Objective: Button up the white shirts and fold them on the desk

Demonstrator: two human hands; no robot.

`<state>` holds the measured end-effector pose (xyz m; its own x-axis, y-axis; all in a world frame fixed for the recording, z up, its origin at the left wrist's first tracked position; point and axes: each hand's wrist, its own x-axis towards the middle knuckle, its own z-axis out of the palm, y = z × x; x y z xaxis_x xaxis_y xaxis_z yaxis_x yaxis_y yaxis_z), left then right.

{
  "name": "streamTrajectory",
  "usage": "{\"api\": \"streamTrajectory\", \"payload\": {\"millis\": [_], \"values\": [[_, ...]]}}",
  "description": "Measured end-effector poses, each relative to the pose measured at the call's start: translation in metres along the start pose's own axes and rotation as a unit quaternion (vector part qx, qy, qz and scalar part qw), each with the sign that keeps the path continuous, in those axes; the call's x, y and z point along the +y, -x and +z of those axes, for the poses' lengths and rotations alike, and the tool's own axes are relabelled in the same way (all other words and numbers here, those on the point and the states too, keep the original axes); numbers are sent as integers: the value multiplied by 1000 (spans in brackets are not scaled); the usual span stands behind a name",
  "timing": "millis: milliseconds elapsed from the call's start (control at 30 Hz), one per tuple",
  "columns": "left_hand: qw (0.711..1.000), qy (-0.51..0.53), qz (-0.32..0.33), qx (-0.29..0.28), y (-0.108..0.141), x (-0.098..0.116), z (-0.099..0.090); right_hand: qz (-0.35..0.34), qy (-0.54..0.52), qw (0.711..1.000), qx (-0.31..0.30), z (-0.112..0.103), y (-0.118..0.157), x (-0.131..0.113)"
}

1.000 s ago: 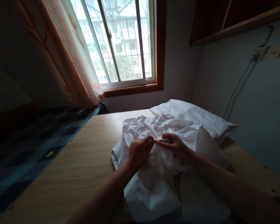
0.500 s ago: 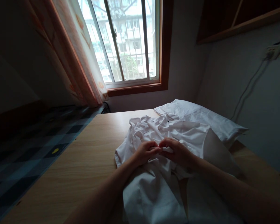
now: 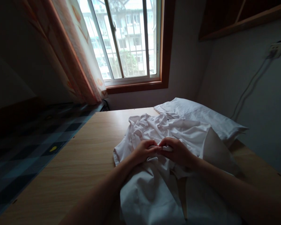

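A crumpled white shirt lies loosely spread on the wooden table, its lower part hanging toward me with a narrow gap showing wood. Over its middle, my left hand is closed in a pinch on the cloth. My right hand pinches the same fabric from the other side, and the fingertips of both hands meet. A small fold of white cloth shows between the fingers. Exactly which part of the shirt is gripped, perhaps a button or an edge, is hidden by the fingers.
Behind the shirt, a folded piece of white cloth lies at the back right of the table. A dark checked surface adjoins on the left. Beyond are a window, an orange curtain and a wall socket with a cord.
The view has shifted slightly. Both hands keep their pinch on the shirt at almost the same spot, with only tiny finger movement.
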<state>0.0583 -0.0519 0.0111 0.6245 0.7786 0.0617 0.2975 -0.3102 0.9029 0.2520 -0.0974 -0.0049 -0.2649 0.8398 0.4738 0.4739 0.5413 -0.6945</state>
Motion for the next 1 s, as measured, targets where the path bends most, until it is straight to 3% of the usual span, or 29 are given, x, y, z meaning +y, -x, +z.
{"api": "streamTrajectory", "payload": {"millis": [467,533,600,733,800,900,1000], "values": [[999,34,12,26,-2,-7,1,-10,-15,999,27,-1,-2,1],[997,42,21,57,-3,-6,-1,-19,1,999,33,-3,-1,-2],[989,45,30,141,-4,-3,-9,-42,43,997,51,-8,-2,-5],[926,-37,24,376,2,3,-50,-88,198,967,135,-31,-6,-12],[883,-180,-13,434,8,4,-74,-62,301,935,179,-47,-7,-12],[808,-419,-103,401,17,1,-95,54,443,871,208,-68,-6,-3],[771,-513,-226,301,20,-4,-93,205,479,843,133,-82,1,17]]}}
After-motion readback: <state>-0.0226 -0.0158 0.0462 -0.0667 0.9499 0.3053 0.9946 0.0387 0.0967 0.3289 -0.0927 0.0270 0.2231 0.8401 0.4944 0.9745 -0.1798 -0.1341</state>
